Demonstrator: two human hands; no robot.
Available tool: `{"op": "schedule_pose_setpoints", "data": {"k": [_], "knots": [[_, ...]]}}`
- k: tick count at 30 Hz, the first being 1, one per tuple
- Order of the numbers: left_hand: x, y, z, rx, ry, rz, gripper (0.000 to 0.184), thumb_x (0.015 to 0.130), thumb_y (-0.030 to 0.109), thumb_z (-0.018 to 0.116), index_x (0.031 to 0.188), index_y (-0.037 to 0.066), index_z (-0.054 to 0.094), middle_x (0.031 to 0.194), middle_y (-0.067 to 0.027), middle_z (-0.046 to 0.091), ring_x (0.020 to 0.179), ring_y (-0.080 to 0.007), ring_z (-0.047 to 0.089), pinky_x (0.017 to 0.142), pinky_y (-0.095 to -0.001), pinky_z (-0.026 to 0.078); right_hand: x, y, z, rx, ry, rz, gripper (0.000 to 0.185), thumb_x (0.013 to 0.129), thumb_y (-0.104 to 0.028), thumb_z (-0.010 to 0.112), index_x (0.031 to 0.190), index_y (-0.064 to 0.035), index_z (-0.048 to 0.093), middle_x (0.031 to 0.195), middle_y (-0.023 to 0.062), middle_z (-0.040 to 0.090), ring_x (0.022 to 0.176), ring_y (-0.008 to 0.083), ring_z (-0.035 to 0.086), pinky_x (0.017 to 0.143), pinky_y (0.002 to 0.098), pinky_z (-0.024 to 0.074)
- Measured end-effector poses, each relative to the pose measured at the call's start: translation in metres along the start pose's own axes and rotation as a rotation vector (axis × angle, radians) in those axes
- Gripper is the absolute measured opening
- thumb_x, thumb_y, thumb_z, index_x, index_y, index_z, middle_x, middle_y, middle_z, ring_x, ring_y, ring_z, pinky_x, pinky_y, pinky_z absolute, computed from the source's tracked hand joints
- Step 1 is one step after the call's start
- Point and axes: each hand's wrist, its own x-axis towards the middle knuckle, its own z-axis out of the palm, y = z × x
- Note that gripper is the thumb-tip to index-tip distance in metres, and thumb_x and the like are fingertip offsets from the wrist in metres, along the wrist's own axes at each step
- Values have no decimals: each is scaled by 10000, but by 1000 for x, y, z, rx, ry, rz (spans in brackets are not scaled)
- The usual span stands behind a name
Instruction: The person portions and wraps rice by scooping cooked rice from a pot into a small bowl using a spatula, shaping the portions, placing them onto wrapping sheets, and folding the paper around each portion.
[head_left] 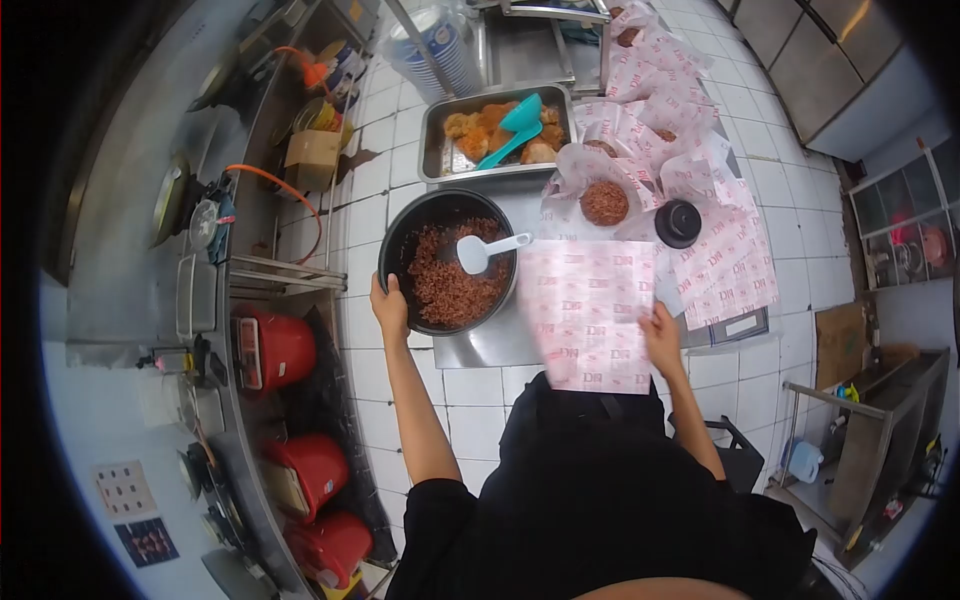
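Observation:
My left hand (391, 305) grips the near left rim of a black pot (396, 225), thumb on top. Reddish-brown cooked rice (440, 275) covers its bottom, and a white rice paddle (474, 254) lies on it with its handle over the right rim. My right hand (660, 338) pinches the right edge of a pink-printed paper sheet (590, 310), which hangs in front of my body. Beyond the sheet, a round mound of rice (604, 203) sits on similar paper, with a black round mould (678, 223) to its right.
Behind the pot stands a metal tray (432, 150) with fried pieces and a turquoise scoop (522, 114). More paper wraps (665, 85) with rice run along the far right. Stacked tubs (435, 55) stand at the back. Red containers (285, 345) sit under the left counter.

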Motion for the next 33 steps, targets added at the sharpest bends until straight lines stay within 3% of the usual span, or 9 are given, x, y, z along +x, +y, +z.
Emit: {"op": "schedule_pose_setpoints", "data": {"k": [4,8,16,19,23,24,26,29,33], "knots": [[10,1,13,-13,-101,8,294,1024,149,479,1267,-11,515,1123,-156,638,1002,-243,604,898,-350,460,7,-74,16,-349,303,0,395,829,-56,688,1196,-37,546,958,135,619,856,237,594,758,362,479],[-4,9,28,-31,-132,76,332,1030,180,475,1311,5,494,1188,-162,617,1090,-257,581,970,-354,427,86,-94,-19,-679,501,-516,684,727,-119,765,1340,-66,465,1275,212,492,1173,413,442,986,467,395],[-20,13,31,-293,-95,-4,450,1048,280,440,1411,14,430,1375,-177,515,1275,-266,491,1081,-354,359,139,-114,-47,-582,335,-411,838,569,-188,872,1290,-67,463,1228,193,533,1163,397,479,1002,468,409],[-25,13,31,-348,34,73,462,1048,287,428,1424,19,424,1431,-176,468,1314,-280,463,1100,-362,343,139,-131,-61,-593,212,-368,856,583,-187,875,1312,-51,448,1251,209,518,1178,395,474,1021,458,399],[-70,83,31,200,398,481,353,1026,170,430,1300,-37,510,1288,-181,573,1231,-283,525,1089,-411,349,117,-180,-57,-292,106,-340,700,780,-278,755,1354,-55,421,1292,149,497,1211,297,477,1037,406,389],[-76,91,37,57,336,535,314,1015,145,446,1254,-39,531,1230,-168,604,1168,-275,565,1042,-407,413,105,-199,-47,-12,-17,-272,647,837,-301,702,1364,-58,415,1294,130,492,1210,266,476,1036,391,387],[-86,105,53,-499,-208,374,340,1018,191,468,1268,-32,524,1254,-158,590,1150,-274,580,962,-383,489,88,-214,-13,343,-319,-230,538,938,-335,581,1369,-63,411,1290,92,478,1198,200,475,1010,352,404],[-103,135,77,-1075,-926,-149,478,1025,345,499,1396,48,458,1394,-140,490,1246,-228,510,936,-392,538,54,-233,68,453,-653,1,539,993,-470,444,1340,-57,432,1256,110,518,1174,183,518,969,319,431],[-80,98,74,-834,-717,-158,575,1002,337,547,1484,90,356,1345,-124,518,1205,-249,553,936,-428,545,46,-273,130,-139,-390,-217,367,969,-284,562,1232,-40,488,1035,111,619,1021,229,582,831,356,466]]}}
